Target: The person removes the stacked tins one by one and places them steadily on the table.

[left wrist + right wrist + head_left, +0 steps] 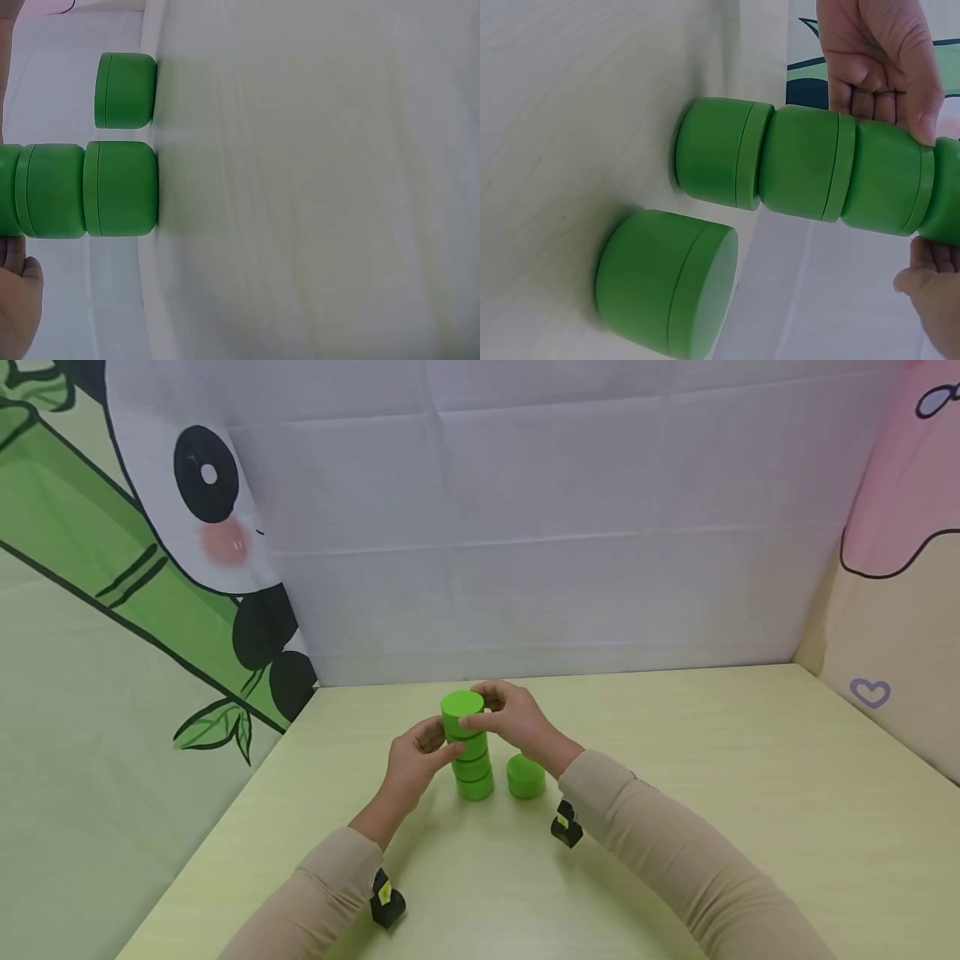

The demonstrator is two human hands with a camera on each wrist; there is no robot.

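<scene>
Several round green lidded jars stand in a column, the lowest jar (475, 788) resting on the table (675, 860). My right hand (525, 722) grips the top jar (459, 714) from the right, thumb in front and fingers behind. From the left, my left hand (408, 768) holds the column just below, its thumb against the third jar up (891, 176). That thumb lies near the lid seam in the right wrist view, the other fingers curled behind. The upper jars lean slightly left in the head view. Another green jar (526, 777) stands alone, right of the column.
Behind the table hangs a white cloth backdrop (555, 527). A printed panda and bamboo panel (165, 585) borders the left side, and a pink and beige panel (900, 610) the right. Small black devices (566, 825) hang under both wrists.
</scene>
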